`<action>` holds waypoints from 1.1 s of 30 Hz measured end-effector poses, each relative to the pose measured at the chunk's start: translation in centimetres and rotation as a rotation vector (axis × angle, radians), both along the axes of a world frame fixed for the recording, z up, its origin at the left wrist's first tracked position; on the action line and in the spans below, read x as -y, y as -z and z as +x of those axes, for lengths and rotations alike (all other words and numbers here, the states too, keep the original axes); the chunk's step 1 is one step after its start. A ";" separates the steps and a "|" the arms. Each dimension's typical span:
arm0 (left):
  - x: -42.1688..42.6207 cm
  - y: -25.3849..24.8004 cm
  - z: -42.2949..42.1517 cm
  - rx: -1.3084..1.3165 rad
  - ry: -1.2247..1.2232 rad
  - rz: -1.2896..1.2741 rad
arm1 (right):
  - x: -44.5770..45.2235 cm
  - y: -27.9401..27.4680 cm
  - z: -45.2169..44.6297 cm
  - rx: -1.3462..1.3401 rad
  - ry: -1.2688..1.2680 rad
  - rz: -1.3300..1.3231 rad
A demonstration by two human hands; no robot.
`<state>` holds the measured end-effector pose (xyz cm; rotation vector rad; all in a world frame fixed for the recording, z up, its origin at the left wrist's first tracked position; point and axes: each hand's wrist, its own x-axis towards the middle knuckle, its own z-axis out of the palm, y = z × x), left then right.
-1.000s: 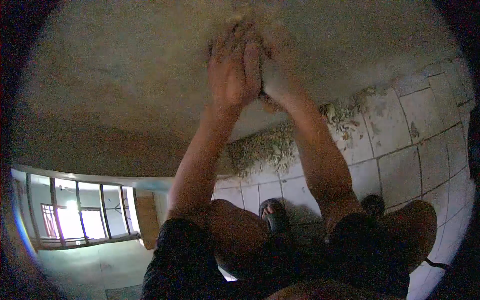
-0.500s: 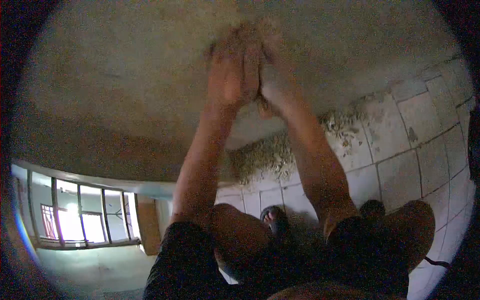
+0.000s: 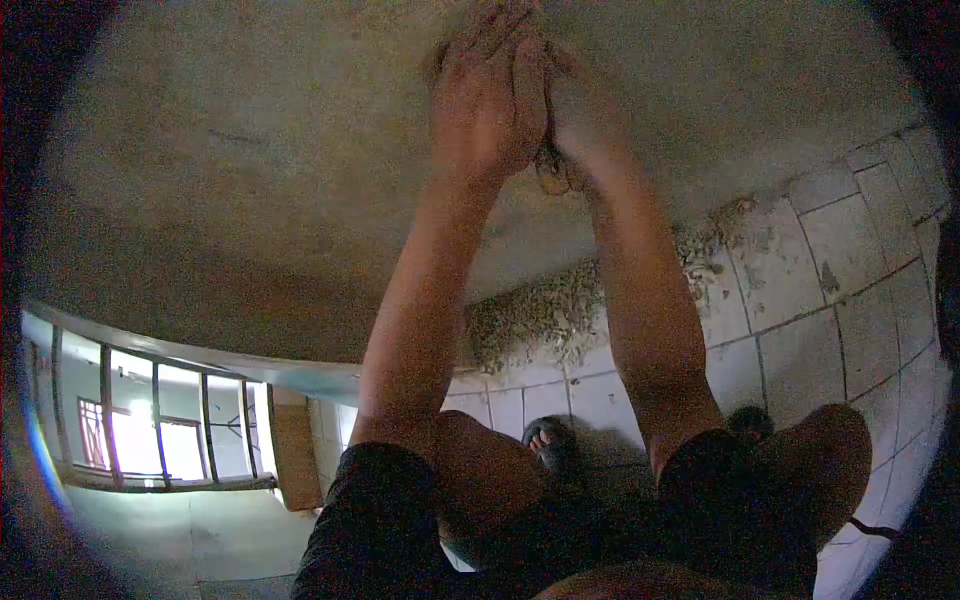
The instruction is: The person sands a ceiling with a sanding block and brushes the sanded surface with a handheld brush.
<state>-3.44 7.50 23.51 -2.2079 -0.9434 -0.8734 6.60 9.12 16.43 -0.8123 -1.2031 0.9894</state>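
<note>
My left hand (image 3: 487, 105) lies over the front of my right hand (image 3: 580, 110), both pressed together near the top of the view against a stained, dull wall (image 3: 300, 150). Something brown and yellowish (image 3: 552, 176) shows under the heel of my right hand; it is too blurred to name. The fingers of my left hand point up and lie close together. My right hand's fingers are mostly hidden behind the left hand and smeared.
Scraped-off flakes (image 3: 540, 318) lie in a strip along the wall's foot on white floor tiles (image 3: 800, 340). My sandalled foot (image 3: 550, 440) rests on the tiles. At the left are a barred window (image 3: 160, 430) and a brown panel (image 3: 295, 455).
Both hands have moved up and slightly right along the wall, still together. The brown and yellowish thing under my right hand shows more clearly.
</note>
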 end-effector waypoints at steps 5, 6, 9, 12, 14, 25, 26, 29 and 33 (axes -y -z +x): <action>-0.9 0.5 1.1 0.038 0.040 0.158 | 1.1 -0.9 1.3 0.024 -0.016 -0.031; 1.5 0.1 1.4 -0.033 -0.074 0.061 | 2.8 -0.7 1.5 0.106 0.029 -0.043; 4.3 0.3 1.6 -0.172 -0.263 -0.288 | 9.4 0.4 1.4 0.348 0.186 -0.086; 5.3 2.7 -1.0 -0.451 -0.310 -0.696 | 10.6 4.3 1.0 0.492 0.285 -0.142; 7.1 2.6 -1.2 -0.633 -0.266 -0.868 | 9.0 12.6 2.0 0.861 -0.237 -0.105; 10.7 -3.6 1.8 -0.357 -0.249 -1.126 | 2.7 16.4 2.3 0.807 -0.334 -0.226; 10.6 -3.2 1.3 -0.347 -0.245 -1.132 | 2.4 18.2 1.6 0.910 -0.069 -0.187; 9.0 -0.6 -0.7 -0.424 -0.238 -1.203 | 5.8 12.3 3.3 0.576 -0.644 -0.542; 9.3 0.8 -0.4 -0.681 -0.431 -0.895 | 6.5 10.5 2.7 0.230 -0.741 -0.670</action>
